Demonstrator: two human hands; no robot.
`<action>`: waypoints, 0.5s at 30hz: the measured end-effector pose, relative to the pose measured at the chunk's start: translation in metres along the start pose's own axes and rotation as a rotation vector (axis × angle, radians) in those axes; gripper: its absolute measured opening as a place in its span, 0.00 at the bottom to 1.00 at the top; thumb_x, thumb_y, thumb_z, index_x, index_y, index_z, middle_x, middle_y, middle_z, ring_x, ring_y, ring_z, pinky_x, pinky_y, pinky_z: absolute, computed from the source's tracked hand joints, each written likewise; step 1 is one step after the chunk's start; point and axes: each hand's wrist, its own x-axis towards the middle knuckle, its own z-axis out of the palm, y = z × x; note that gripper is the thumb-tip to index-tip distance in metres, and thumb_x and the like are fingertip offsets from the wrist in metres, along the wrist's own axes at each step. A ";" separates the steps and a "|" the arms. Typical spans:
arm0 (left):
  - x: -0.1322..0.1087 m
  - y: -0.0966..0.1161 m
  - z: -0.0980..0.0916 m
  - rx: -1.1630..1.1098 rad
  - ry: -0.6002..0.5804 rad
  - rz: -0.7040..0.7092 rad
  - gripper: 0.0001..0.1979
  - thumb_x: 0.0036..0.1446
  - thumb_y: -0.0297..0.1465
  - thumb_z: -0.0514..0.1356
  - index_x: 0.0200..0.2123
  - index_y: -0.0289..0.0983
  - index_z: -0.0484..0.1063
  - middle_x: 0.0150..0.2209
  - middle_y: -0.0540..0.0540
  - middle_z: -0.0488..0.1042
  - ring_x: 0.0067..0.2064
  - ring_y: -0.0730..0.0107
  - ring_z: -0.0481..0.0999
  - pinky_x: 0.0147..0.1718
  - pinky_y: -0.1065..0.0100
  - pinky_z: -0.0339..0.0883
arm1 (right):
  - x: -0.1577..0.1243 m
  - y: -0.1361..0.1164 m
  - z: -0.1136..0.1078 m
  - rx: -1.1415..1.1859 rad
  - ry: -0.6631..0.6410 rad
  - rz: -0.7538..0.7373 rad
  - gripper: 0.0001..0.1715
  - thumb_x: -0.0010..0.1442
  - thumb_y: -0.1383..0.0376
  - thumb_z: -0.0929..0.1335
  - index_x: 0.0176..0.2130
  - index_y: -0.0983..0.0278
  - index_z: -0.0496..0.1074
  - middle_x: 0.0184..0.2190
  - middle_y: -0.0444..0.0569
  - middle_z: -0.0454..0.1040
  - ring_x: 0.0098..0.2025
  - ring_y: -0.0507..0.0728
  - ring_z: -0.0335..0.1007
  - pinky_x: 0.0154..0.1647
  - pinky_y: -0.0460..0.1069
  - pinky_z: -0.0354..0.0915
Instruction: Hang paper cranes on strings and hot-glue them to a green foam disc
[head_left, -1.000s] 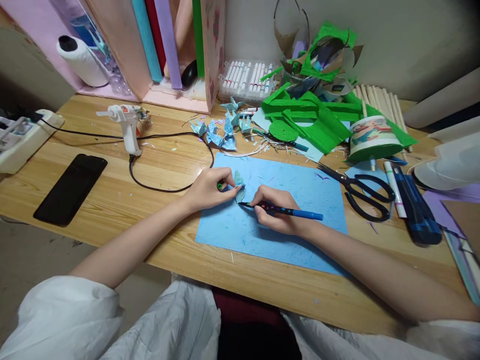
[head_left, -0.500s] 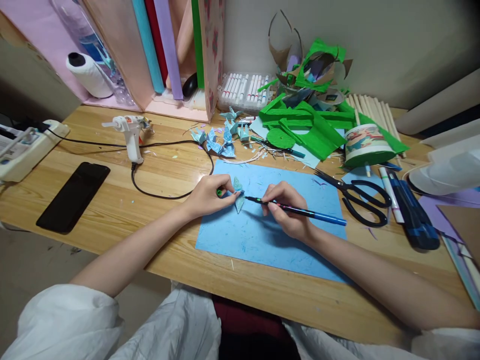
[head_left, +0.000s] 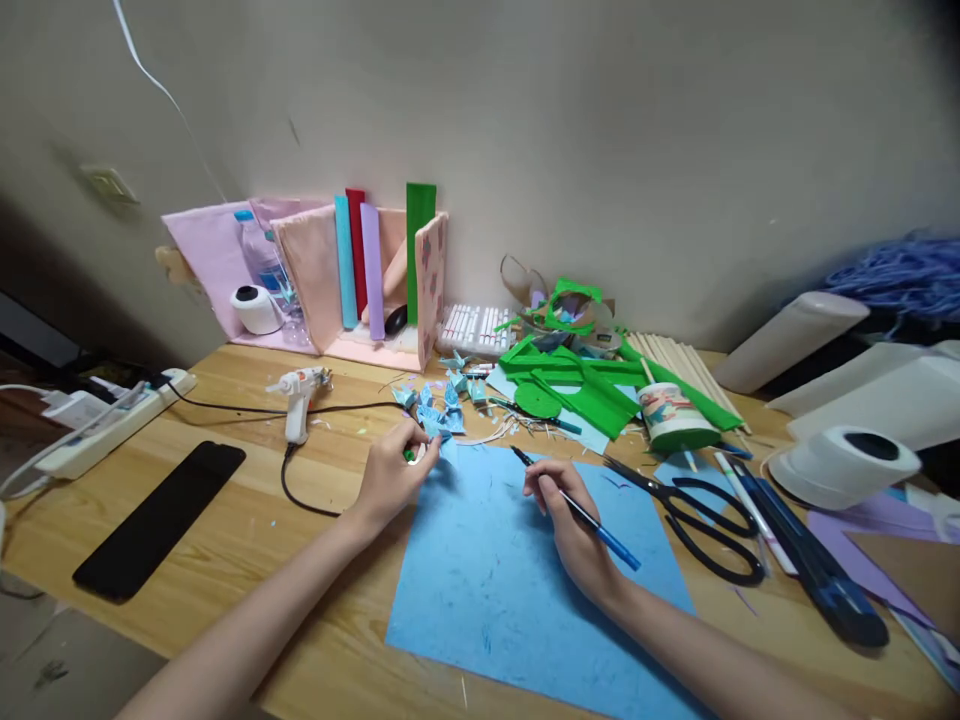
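Observation:
My left hand (head_left: 394,478) has moved to the back left corner of a blue paper sheet (head_left: 480,600). Its thumb and fingers are pinched on a small light-blue folded paper crane (head_left: 440,436), right beside several other blue paper cranes (head_left: 427,405). A small green and white piece (head_left: 409,455), partly hidden, shows in the curl of that hand. Over the sheet, my right hand (head_left: 566,520) grips a dark marker pen (head_left: 600,535) with a blue end. The marker's tip points up and left, off the paper.
Behind the cranes lie green paper scraps (head_left: 577,375) and a marker box (head_left: 476,328). Black scissors (head_left: 705,515) and a dark blue cutter (head_left: 817,565) are at right. A glue gun (head_left: 298,400) with its cord and a phone (head_left: 159,520) are at left.
My left hand has carried the crane away from the marker tip, back toward the other cranes. My right hand has tilted the marker upward. The head view has risen.

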 end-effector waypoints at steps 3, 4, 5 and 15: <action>0.037 -0.001 -0.007 0.038 0.129 0.045 0.12 0.55 0.36 0.56 0.23 0.37 0.61 0.21 0.54 0.61 0.24 0.76 0.62 0.26 0.73 0.54 | -0.002 0.000 0.002 -0.027 0.000 -0.008 0.10 0.64 0.58 0.59 0.39 0.58 0.66 0.30 0.44 0.68 0.33 0.54 0.64 0.32 0.48 0.61; 0.050 -0.003 -0.008 0.051 0.164 0.049 0.11 0.55 0.36 0.56 0.24 0.37 0.62 0.21 0.54 0.63 0.24 0.76 0.63 0.26 0.73 0.55 | -0.002 -0.001 0.002 -0.038 0.002 -0.011 0.10 0.64 0.59 0.59 0.39 0.58 0.66 0.30 0.45 0.68 0.33 0.54 0.64 0.32 0.48 0.61; 0.063 -0.005 -0.008 0.054 0.183 0.040 0.10 0.55 0.36 0.56 0.25 0.37 0.64 0.21 0.53 0.64 0.25 0.76 0.64 0.26 0.73 0.55 | -0.003 -0.002 0.002 -0.048 0.003 -0.017 0.10 0.63 0.59 0.59 0.39 0.58 0.66 0.30 0.45 0.69 0.33 0.54 0.65 0.32 0.48 0.62; 0.086 -0.030 -0.004 0.211 0.022 -0.165 0.11 0.51 0.40 0.60 0.31 0.38 0.71 0.31 0.46 0.75 0.34 0.65 0.72 0.30 0.69 0.58 | 0.114 -0.045 0.013 -0.337 -0.188 -0.302 0.07 0.61 0.64 0.61 0.38 0.63 0.67 0.35 0.48 0.74 0.36 0.54 0.70 0.38 0.47 0.63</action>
